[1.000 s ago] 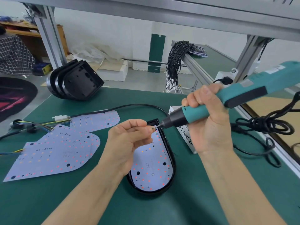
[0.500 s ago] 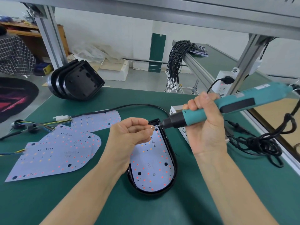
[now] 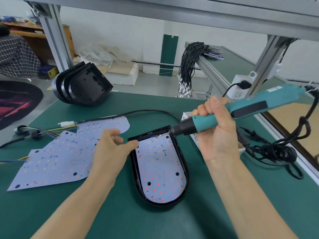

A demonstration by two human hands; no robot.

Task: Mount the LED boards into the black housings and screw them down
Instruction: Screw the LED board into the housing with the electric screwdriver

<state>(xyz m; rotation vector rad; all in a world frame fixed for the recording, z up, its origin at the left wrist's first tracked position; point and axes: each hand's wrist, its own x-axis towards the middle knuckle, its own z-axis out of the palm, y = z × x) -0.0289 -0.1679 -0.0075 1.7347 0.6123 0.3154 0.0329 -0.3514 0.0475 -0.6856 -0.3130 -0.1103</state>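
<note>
A green-matted counter (image 3: 120, 213) under an aluminium frame carries the work, with a concrete floor and white wall beyond. The LED board (image 3: 159, 171) sits inside the black housing (image 3: 185, 171), just right of the left hand's fingers (image 3: 133, 144) and below the tip of the electric screwdriver (image 3: 224, 114). The right hand (image 3: 217, 130) wraps its fingers round the screwdriver's teal body, the bit angled down at the board's top edge near the wires. The left hand (image 3: 110, 152) hovers with fingers loosely spread and holding nothing, the thumb close to the housing's left rim.

The board looks thin, flat and light, probably stiff but easy to flex or scratch, with small LEDs on its face; it is best taken by its bare edges. The housing looks like rigid moulded plastic, light enough to slide on the mat under driver pressure, so pressing on its rim should steady it. To the left of the left hand lie spare boards (image 3: 57, 161) with their coloured wires (image 3: 43, 131), and further off stands a stack of empty housings (image 3: 82, 85).
</note>
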